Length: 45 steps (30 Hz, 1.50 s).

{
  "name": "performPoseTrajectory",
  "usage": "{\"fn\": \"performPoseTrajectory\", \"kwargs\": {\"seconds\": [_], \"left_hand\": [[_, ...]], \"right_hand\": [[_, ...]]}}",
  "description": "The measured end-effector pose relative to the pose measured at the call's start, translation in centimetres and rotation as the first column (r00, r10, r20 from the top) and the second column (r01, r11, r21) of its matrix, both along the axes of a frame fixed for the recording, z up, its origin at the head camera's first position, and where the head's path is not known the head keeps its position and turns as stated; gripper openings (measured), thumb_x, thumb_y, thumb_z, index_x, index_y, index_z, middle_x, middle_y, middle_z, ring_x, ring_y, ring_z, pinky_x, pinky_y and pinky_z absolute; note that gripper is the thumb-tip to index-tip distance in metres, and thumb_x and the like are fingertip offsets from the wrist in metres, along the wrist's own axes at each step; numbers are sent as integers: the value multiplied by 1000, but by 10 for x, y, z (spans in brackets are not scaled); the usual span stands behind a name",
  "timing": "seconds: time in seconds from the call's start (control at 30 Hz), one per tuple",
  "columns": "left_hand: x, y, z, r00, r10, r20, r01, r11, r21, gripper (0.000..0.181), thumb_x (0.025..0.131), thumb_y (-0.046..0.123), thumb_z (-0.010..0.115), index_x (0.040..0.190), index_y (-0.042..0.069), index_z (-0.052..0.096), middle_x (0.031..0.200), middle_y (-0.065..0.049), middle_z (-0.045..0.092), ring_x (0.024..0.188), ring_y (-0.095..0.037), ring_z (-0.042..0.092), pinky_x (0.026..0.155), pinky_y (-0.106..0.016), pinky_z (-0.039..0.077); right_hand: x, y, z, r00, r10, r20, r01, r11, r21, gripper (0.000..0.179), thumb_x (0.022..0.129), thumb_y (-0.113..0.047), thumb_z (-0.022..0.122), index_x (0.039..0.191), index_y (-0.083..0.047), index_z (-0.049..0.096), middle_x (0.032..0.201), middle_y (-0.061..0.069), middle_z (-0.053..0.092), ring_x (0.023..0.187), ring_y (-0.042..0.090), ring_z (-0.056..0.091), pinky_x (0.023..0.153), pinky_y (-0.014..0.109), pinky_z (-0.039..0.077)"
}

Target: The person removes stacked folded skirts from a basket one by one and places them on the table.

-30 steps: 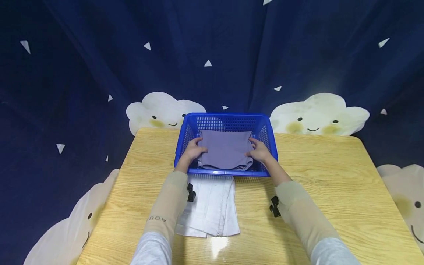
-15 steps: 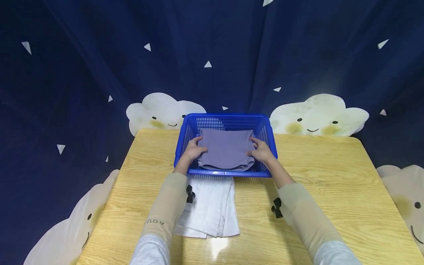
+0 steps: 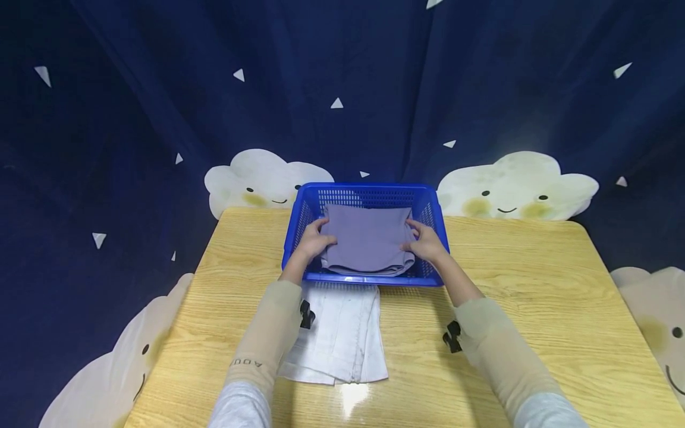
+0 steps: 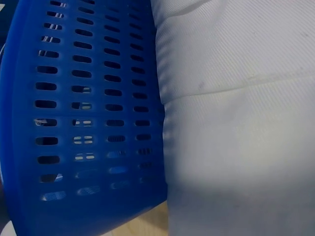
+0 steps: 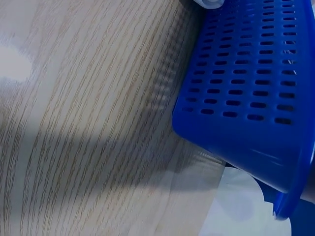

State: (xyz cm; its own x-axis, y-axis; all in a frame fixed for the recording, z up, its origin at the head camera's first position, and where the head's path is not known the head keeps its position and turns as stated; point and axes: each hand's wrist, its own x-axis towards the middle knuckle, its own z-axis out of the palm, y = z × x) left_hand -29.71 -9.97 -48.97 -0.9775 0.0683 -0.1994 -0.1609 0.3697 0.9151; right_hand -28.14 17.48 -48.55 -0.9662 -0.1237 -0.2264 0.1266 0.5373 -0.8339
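A folded purple-grey garment (image 3: 369,238) lies inside a blue perforated plastic basket (image 3: 369,279) in the head view. My left hand (image 3: 313,242) holds the garment's left edge, thumb over the top and fingers toward the far side. At the opposite edge my right hand (image 3: 428,244) grips it in much the same way. Neither wrist view shows the hands' fingers; the basket wall (image 4: 98,113) fills the left of the left wrist view, and its outer side (image 5: 246,98) shows in the right one.
Folded white trousers (image 3: 339,339) lie on the wooden table (image 3: 514,279), against the basket's near side. They fill the right of the left wrist view. Behind the table hangs a dark blue curtain (image 3: 374,77) with cloud and triangle prints.
My right hand has shifted slightly to the right, and the garment's far and right edges have spread a little outward with it. My left hand stays nearly still.
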Motion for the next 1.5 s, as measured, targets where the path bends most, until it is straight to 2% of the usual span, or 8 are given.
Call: {"fn": "performPoseTrajectory", "kwargs": {"seconds": [0.33,0.8,0.97,1.2,1.5], "left_hand": [[5,1,6,999,-14,-42,13,1000,-4,67,73,2,63,136,-1,38,136,-24,40,119,-34,44,98,-41,40],[11,4,15,998,-8,-62,9,1000,10,66,74,1,63,136,1,39,135,-23,41,116,-34,45,95,-41,43],[15,6,19,997,-7,-73,9,1000,27,67,73,1,62,136,0,39,132,-23,44,114,-33,46,95,-41,42],[17,9,22,995,-7,-99,11,999,32,66,73,0,63,135,0,40,133,-23,44,114,-32,46,97,-40,41],[22,14,26,995,-16,-97,19,999,32,66,74,3,63,136,4,40,133,-21,43,115,-31,45,97,-42,41]], "right_hand": [[5,2,10,1000,2,-31,-2,1000,6,74,77,-3,66,142,-2,30,144,23,27,131,39,28,104,48,30],[9,6,15,999,-1,-36,2,1000,30,74,79,-6,67,143,-7,29,146,21,26,131,37,28,104,48,30],[13,8,19,999,2,-43,-1,1000,4,73,79,-5,65,143,-6,29,144,24,27,131,38,28,105,48,29],[17,12,22,999,-2,-43,2,1000,-17,72,80,-5,65,143,-7,29,146,22,25,132,38,26,105,48,29],[24,19,31,999,-1,-36,0,1000,-31,73,81,-5,64,143,-7,28,145,25,25,132,39,25,106,49,26]]}}
